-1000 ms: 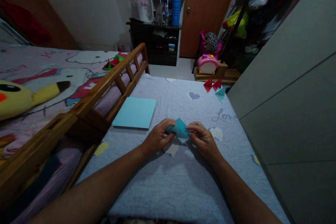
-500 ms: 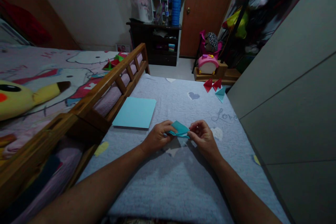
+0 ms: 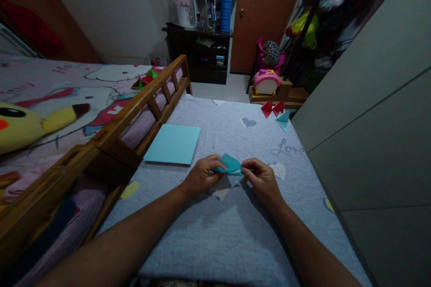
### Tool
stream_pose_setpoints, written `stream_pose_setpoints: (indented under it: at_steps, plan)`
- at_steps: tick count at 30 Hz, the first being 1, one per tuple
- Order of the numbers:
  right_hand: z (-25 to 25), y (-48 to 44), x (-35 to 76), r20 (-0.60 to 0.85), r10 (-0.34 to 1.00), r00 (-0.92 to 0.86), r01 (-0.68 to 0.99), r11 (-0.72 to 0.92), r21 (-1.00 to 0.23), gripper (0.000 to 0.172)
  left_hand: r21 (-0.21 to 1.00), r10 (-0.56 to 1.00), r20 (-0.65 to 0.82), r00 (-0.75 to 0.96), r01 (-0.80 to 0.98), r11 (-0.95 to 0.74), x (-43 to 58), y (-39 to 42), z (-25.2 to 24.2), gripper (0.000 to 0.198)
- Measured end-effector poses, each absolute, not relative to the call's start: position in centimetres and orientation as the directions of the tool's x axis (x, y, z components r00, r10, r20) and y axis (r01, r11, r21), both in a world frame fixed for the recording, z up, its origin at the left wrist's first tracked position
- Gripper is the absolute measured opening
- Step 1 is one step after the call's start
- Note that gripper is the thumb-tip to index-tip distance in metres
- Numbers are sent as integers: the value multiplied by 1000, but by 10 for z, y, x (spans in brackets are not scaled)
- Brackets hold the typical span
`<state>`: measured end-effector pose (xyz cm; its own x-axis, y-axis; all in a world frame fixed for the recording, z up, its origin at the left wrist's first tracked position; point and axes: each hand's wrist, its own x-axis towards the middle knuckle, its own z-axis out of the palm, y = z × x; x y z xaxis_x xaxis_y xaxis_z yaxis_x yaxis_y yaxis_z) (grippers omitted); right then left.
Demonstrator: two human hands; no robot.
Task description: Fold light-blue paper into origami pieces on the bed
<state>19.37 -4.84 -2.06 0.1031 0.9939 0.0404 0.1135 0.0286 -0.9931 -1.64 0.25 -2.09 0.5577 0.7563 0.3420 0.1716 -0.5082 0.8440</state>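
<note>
Okay, left hand (image 3: 203,172): fingers and thumb clamped on a small folded teal paper (image 3: 230,163), thin, crisp, layered, upper flap bowed into a curve, open gap under it. Right hand (image 3: 261,174): thumb and index finger pinched together at the paper's right corner; can't tell exactly how much of the edge is between them. Paper's between my hands, just above a soft, nubbly pale-blue bedspread (image 3: 202,242) with heart and star shapes. Left and farther out, near the slatted, glossy wooden rail (image 3: 139,103): flat, square light-blue paper sheets (image 3: 173,144), smooth, straight-edged. Far right corner: two pointed red paper pieces (image 3: 266,109), side by side, sharp creases, plus a pale-blue folded piece (image 3: 283,120) just beside, also angular.
</note>
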Motion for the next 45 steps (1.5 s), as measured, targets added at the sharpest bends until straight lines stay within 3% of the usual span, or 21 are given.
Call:
stream_pose_setpoints:
  at_steps: [8,23,37,45]
  plan:
    - [-16,-48,194,152,988,39,123,146,-982,10,841,737,335,587,168,-515,-18,4,-23,11]
    - [-20,-47,193,-122,992,16,-136,-119,-983,24,838,720,329,610,162,-521,-20,4,-21,13]
    - [-21,-49,193,-169,985,-44,-223,-174,-959,22,784,673,281,684,241,-572,-21,7,-15,22]
    - [-28,-48,197,-200,978,-65,-241,-210,-948,26,776,643,343,685,179,-605,-21,8,-23,24]
